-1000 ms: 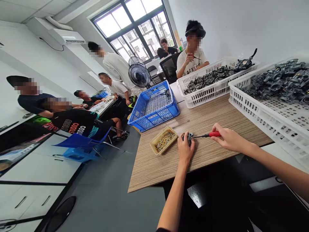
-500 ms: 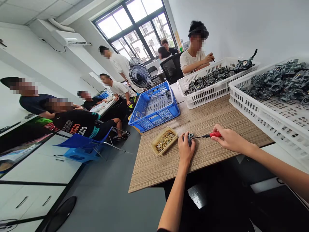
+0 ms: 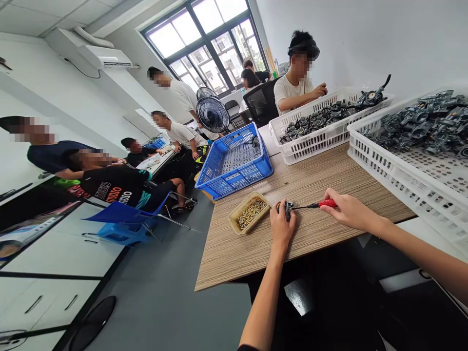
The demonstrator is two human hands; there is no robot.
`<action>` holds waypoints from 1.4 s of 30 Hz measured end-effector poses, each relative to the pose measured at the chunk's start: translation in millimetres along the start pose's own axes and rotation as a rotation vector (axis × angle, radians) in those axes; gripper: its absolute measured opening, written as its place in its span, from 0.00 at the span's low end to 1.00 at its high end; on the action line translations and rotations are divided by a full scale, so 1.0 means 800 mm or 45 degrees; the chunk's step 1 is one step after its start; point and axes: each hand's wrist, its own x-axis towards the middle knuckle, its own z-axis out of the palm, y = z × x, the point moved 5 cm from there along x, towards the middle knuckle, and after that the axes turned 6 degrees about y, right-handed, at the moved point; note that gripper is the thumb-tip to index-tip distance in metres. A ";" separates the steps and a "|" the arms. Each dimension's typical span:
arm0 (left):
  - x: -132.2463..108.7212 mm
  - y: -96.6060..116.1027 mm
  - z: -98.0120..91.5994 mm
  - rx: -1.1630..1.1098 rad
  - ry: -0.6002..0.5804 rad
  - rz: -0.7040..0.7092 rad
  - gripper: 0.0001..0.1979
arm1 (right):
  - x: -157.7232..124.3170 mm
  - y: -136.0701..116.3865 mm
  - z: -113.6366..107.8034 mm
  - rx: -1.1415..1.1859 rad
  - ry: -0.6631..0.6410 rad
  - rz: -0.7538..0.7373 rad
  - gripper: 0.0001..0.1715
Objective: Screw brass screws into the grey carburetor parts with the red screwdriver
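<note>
My left hand (image 3: 282, 222) is closed around a small dark grey carburetor (image 3: 288, 208) and holds it on the wood-grain table (image 3: 234, 265); the fingers cover much of the part. My right hand (image 3: 343, 209) grips the red handle of a screwdriver (image 3: 326, 203). Its thin shaft lies nearly level and points left, with the tip at the carburetor's right side; the exact contact is too small to make out. Just left of my left hand stands a small yellowish tray (image 3: 234, 225) of brass-coloured and silvery screws (image 3: 252, 214).
A blue crate (image 3: 234, 181) stands behind the screw tray with a few dark parts inside. Two white crates (image 3: 310, 152) (image 3: 402, 183) hold piles of carburetors at the back and right. A co-worker (image 3: 296, 90) sits beyond them; several people and a fan (image 3: 213, 115) are farther left.
My hands, the carburetor and the screwdriver stay almost where they were. Across the table, the co-worker's raised hand has shifted slightly and the head has tilted a little.
</note>
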 end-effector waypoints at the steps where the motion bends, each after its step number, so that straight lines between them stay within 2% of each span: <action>1: 0.000 0.000 0.000 0.000 0.002 -0.001 0.24 | 0.000 0.001 0.000 -0.010 -0.003 0.009 0.11; 9: -0.001 0.000 0.001 0.004 0.000 0.007 0.24 | -0.002 -0.005 -0.002 0.071 -0.034 -0.071 0.11; 12: -0.001 0.000 0.001 0.007 0.000 0.008 0.24 | -0.001 -0.003 -0.001 0.043 -0.012 -0.050 0.08; 16: -0.001 0.000 0.001 0.008 0.004 0.006 0.23 | 0.000 0.003 0.000 -0.024 0.005 0.007 0.11; 24: 0.000 -0.001 0.001 0.001 0.004 0.005 0.23 | -0.002 -0.003 -0.001 0.002 -0.014 -0.050 0.10; 32: 0.000 -0.001 0.001 0.004 0.001 -0.005 0.23 | -0.001 0.005 0.004 -0.081 -0.022 0.010 0.10; 42: -0.001 -0.002 0.002 0.003 -0.009 -0.001 0.24 | -0.002 0.001 0.003 -0.002 -0.023 -0.057 0.08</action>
